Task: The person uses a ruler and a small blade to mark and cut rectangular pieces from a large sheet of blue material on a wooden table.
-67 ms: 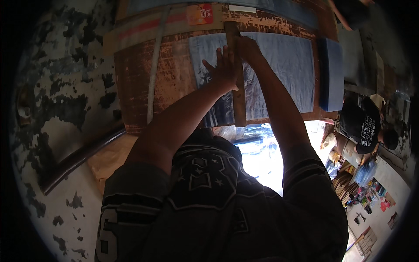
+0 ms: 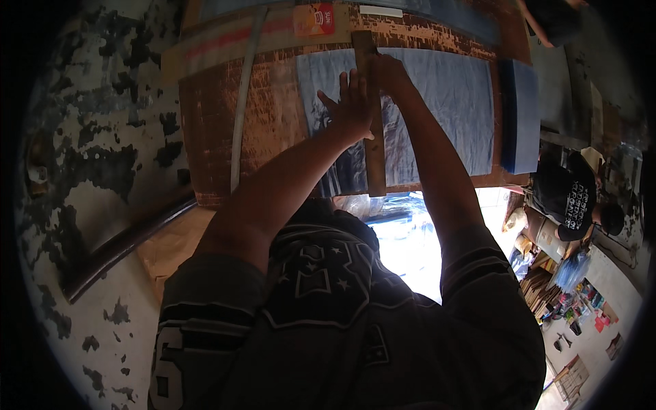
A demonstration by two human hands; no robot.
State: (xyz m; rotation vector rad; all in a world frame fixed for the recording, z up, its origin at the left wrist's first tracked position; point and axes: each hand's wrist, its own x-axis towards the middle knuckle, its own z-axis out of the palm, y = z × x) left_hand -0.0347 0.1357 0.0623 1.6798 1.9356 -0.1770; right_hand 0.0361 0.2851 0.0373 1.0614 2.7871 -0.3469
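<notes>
While the left hand (image 2: 352, 106) lies open with fingers spread flat on the blue sheet (image 2: 444, 102) at upper centre, the right hand (image 2: 386, 72) grips the upright wooden strip (image 2: 374, 164) just beside it.

Almost nothing has shifted in this short gap. The left hand (image 2: 352, 106), lying flat and spread on the blue sheet (image 2: 444, 102) just beside the long wooden strip (image 2: 372, 116), sits in the same spot against that strip, its fingers (image 2: 344, 83) perhaps a shade more splayed than before. The right hand (image 2: 389, 72), resting on the upper part of the strip, has not visibly moved along it. The strip itself lies at the same angle across the sheet
</notes>
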